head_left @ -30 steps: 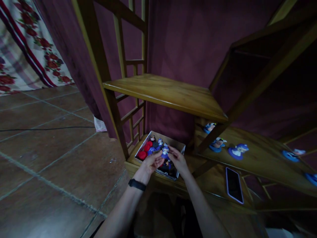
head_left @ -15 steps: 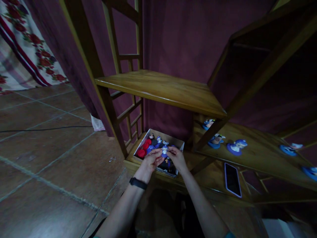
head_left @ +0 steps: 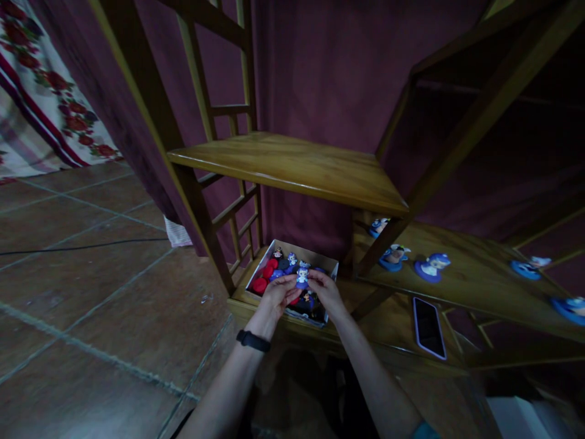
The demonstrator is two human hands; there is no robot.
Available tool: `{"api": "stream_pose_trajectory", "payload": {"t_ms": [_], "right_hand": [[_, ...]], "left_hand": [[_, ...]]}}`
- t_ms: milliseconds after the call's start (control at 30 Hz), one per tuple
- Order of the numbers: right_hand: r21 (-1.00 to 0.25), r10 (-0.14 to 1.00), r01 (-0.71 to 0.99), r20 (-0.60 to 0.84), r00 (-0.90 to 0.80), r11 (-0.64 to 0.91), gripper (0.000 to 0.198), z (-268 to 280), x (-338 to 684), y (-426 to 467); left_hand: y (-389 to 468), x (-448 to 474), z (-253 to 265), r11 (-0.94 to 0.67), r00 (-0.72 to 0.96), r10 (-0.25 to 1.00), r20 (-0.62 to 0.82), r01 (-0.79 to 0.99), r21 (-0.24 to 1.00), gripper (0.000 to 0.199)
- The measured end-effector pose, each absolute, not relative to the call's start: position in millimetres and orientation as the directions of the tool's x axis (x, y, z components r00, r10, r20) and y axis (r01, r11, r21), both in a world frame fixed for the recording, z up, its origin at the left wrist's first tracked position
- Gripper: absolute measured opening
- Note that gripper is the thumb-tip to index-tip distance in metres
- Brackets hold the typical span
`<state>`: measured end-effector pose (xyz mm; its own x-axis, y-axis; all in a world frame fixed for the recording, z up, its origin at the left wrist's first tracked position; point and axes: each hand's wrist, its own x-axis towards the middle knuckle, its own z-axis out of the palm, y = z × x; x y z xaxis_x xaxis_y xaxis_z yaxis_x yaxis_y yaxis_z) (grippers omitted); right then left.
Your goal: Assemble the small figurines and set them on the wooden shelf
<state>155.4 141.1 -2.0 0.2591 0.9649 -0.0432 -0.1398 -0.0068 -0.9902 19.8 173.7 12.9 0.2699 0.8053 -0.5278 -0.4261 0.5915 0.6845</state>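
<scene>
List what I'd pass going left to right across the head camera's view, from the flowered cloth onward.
Flowered cloth → black cable on the floor → box of small figures, where the left hand and right hand hold a blue figure → phone → blue figure at the far right.

Left hand [head_left: 277,295] and right hand [head_left: 325,294] are showing bare, forearms uncovered too. Left wrist is wearing a narrow black band [head_left: 253,341]. A bit of teal sleeve [head_left: 425,430] is showing on the right arm at frame bottom.
</scene>
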Motion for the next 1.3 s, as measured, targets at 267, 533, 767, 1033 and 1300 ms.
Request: {"api": "stream_pose_trajectory", "payload": {"t_ms": [267, 533, 767, 1033, 1300], "right_hand": [[-0.999, 0.959, -0.016, 0.035, 0.281, 0.041, 0.02, -12.4, 157.6, 146.5], [-0.995, 0.952, 0.065, 0.088, 0.294, 0.072, 0.019, -17.0, 156.1, 146.4], [-0.965, 0.935, 0.254, 0.141, 0.324, 0.057, 0.02, -14.8, 155.0, 144.7], [-0.952, 0.921, 0.3, 0.165, 0.354, 0.055, 0.014, -18.4, 153.8, 146.6], [-0.995, 0.948, 0.069, 0.085, 0.306, 0.067, 0.035, -12.4, 154.3, 144.5]], "left_hand": [[171.3, 23.4, 11.4, 0.545, 0.219, 0.837, -0.502, -0.428, 0.721, 0.011], [167.5, 28.5, 11.4, 0.506, 0.176, 0.86, -0.478, -0.404, 0.762, 0.009], [164.7, 33.2, 9.5, 0.455, 0.138, 0.887, -0.44, -0.411, 0.79, 0.018], [163.4, 40.7, 8.5, 0.409, 0.048, 0.902, -0.429, -0.408, 0.816, 0.018], [170.6, 43.7, -0.5, 0.219, 0.01, 0.973, -0.23, -0.355, 0.909, 0.02]]}}
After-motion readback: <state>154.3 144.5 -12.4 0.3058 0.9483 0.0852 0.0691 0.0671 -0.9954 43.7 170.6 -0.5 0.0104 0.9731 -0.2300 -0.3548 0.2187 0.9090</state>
